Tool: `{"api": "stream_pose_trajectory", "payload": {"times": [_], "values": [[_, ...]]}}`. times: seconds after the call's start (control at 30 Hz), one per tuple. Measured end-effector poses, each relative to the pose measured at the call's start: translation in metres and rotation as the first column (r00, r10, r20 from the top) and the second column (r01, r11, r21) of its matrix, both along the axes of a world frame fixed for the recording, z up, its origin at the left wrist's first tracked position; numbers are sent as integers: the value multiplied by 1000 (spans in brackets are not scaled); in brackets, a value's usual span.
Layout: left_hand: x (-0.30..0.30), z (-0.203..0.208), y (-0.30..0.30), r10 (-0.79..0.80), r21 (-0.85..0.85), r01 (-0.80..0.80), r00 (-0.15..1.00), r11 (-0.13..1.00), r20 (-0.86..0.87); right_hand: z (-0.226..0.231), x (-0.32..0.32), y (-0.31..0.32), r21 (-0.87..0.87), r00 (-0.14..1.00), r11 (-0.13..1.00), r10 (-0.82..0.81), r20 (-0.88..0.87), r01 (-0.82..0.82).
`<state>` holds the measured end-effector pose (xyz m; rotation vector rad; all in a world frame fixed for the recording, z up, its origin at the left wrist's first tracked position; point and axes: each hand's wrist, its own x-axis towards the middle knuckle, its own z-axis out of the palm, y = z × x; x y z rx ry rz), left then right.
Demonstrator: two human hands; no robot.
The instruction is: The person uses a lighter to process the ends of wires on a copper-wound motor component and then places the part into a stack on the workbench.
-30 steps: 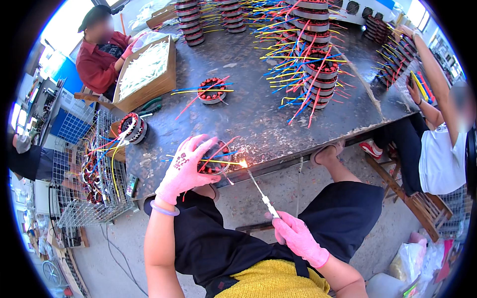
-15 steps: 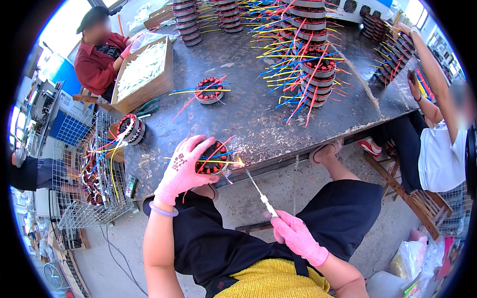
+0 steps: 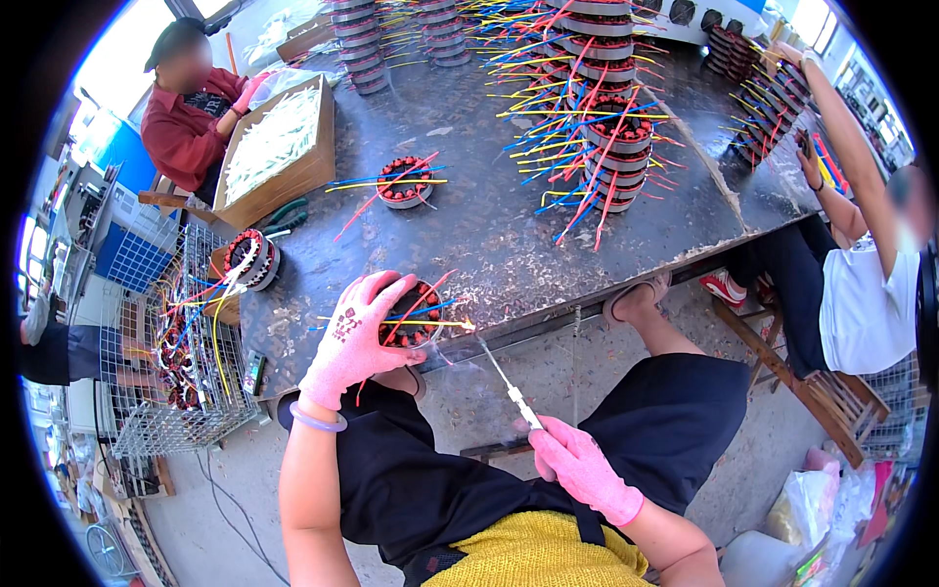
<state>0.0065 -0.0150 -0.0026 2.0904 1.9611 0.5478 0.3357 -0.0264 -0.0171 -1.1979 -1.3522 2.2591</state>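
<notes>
Wound ring (image 3: 416, 333) sits between left fingers (image 3: 395, 291) and thumb, apparently pinched; right fingers (image 3: 554, 448) clasp white torch (image 3: 519, 399).

A cardboard box (image 3: 293, 174) holds white strips (image 3: 274, 137); plastic bags (image 3: 810, 501) lie at lower right.

Free lane across tabletop (image 3: 489, 230) — lone ring (image 3: 407, 199) left, ring stack (image 3: 619, 161) right

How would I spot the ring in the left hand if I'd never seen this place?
Find the big dark table; at its near edge is a pink-gloved left hand. It grips a round ring sprouting red, yellow and blue wires. Unlike the lone ring farther back, this one is held, with a flame at its yellow wire's tip.
</notes>
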Motion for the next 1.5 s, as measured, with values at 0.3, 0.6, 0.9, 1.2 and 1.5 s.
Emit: {"api": "stream_pose_trajectory", "payload": {"times": [0.3,0.6,0.9,1.2,1.5], "values": [[2,4,0,10,-22,-11,1000,1000,-12,-6,2,0,43,1000,999,14,9,-15],[4,4,1,28,-34,-27,1000,999,15,-8,2,1,66,999,997,44,-2,-44],[4,3,2,8,-20,-8,1000,1000,14,-2,2,1,65,1000,998,24,-11,-24],[4,3,1,11,-12,-11,1000,1000,22,-6,2,0,39,1000,999,11,-29,-9],[4,3,2,8,-15,-8,1000,1000,22,-11,2,0,34,999,999,6,-37,-5]]}}
